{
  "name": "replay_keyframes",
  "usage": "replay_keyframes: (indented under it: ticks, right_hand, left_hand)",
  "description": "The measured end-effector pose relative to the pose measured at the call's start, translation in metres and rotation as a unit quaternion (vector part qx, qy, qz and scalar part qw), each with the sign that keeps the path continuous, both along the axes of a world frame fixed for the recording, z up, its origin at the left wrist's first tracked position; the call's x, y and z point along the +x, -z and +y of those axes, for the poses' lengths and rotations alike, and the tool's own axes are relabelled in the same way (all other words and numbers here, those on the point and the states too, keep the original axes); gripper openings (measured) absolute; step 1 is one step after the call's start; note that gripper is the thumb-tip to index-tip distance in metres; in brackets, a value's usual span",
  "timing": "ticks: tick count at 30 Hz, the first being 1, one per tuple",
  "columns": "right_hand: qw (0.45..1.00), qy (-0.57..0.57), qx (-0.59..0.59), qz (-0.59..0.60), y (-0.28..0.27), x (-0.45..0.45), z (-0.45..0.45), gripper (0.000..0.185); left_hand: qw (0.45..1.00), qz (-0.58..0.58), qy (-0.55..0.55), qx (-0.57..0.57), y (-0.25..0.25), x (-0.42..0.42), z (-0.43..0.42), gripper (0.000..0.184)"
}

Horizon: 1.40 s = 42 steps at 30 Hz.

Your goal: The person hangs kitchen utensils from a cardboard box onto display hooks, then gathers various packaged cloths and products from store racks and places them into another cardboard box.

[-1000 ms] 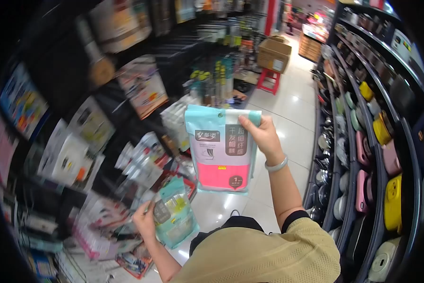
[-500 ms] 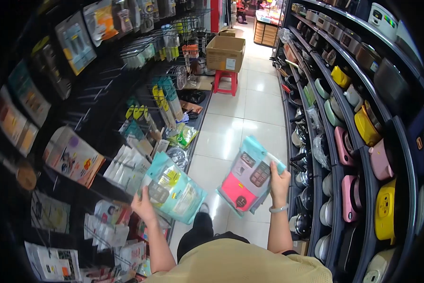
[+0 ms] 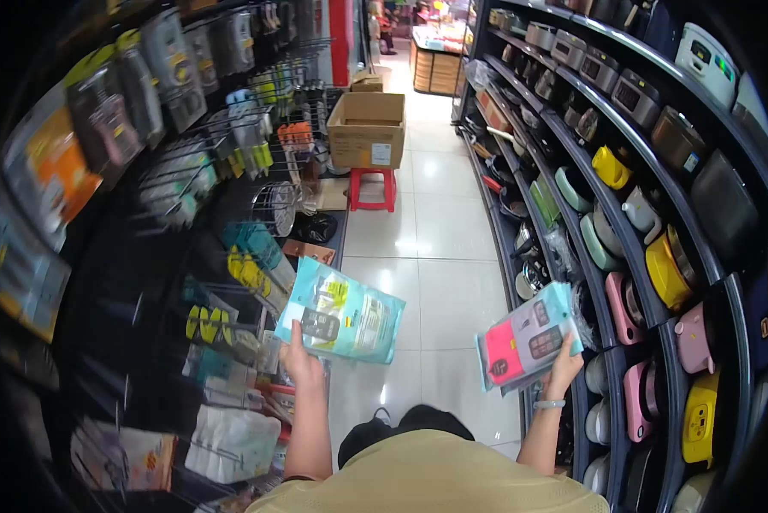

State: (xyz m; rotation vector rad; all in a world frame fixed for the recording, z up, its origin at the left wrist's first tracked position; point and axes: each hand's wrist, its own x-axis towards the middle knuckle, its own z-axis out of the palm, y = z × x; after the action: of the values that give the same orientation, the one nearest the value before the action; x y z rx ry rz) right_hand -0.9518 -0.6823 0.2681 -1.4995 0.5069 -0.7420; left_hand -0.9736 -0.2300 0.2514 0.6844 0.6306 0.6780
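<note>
My left hand [image 3: 303,357] is closed on the edge of a teal plastic packet [image 3: 358,318] with a yellow-green picture and a grey panel; what is inside cannot be made out. Over on the right, my right hand [image 3: 565,366] grips a second teal-edged packet [image 3: 505,349] with a pink block and dark printed panels. Both packets are held up above the tiled floor, apart from each other. The right one is close to the shelves of pots. Part of each hand's fingers is hidden behind its packet.
On the left, a rack carries hanging packaged goods [image 3: 217,445]. Shelves on the right hold yellow pots [image 3: 668,272], pink cookers [image 3: 699,338] and rice cookers [image 3: 636,94]. An open cardboard box [image 3: 367,128] sits on a red stool [image 3: 373,190] up the aisle, whose floor [image 3: 452,222] is pale tile.
The packets have moved farther apart, the right one toward the shelves and tilted over more. The view has shifted, so the box and stool appear nearer and lower left.
</note>
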Motion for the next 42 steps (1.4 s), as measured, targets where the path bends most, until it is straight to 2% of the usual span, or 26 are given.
replay_keyframes:
  ticks: [3, 6, 9, 11, 14, 19, 24, 26, 29, 33, 39, 42]
  right_hand:
    - [0.995, 0.013, 0.091, -0.031, 0.010, 0.043, 0.001, 0.035]
    - [0.992, 0.045, 0.118, -0.018, 0.033, 0.089, -0.006, 0.035]
    - [0.991, 0.085, 0.093, 0.052, 0.054, 0.154, -0.004, 0.035]
    - [0.989, 0.072, 0.130, 0.027, 0.071, 0.207, 0.000, 0.035]
    - [0.989, 0.051, 0.138, 0.033, 0.067, 0.298, 0.005, 0.037]
    - [0.985, -0.038, 0.168, 0.000, 0.034, 0.447, 0.037, 0.035]
    - [0.980, -0.098, 0.169, -0.028, 0.036, 0.569, 0.074, 0.035]
    - [0.967, -0.120, 0.219, -0.039, 0.038, 0.611, 0.087, 0.036]
    - [0.950, -0.152, 0.271, -0.041, 0.033, 0.674, 0.117, 0.035]
    - [0.936, -0.175, 0.301, -0.056, 0.026, 0.768, 0.155, 0.034]
    - [0.928, -0.234, 0.272, -0.101, -0.009, 0.922, 0.235, 0.035]
    - [0.917, -0.246, 0.295, -0.108, -0.022, 0.990, 0.275, 0.034]
  left_hand:
    - [0.999, -0.010, 0.013, -0.042, 0.017, 0.071, 0.001, 0.029]
    - [0.997, -0.022, 0.031, -0.071, 0.042, 0.132, -0.006, 0.031]
    - [0.988, -0.022, 0.059, -0.140, 0.075, 0.202, 0.000, 0.034]
    - [0.978, -0.023, 0.079, -0.192, 0.095, 0.245, 0.008, 0.035]
    - [0.973, -0.035, 0.090, -0.208, 0.089, 0.303, 0.007, 0.036]
    - [0.987, -0.032, 0.013, -0.157, 0.039, 0.394, 0.004, 0.037]
    - [0.992, -0.037, -0.045, -0.111, 0.030, 0.476, 0.023, 0.035]
    - [0.993, -0.028, -0.060, -0.096, 0.024, 0.509, 0.025, 0.034]
    - [0.997, -0.010, -0.063, -0.032, 0.032, 0.565, 0.044, 0.034]
    - [1.000, 0.015, -0.026, -0.007, 0.004, 0.634, 0.065, 0.031]
    - [0.998, 0.015, -0.025, 0.051, -0.020, 0.725, 0.099, 0.020]
    - [0.996, 0.035, -0.042, 0.066, -0.037, 0.760, 0.111, 0.020]
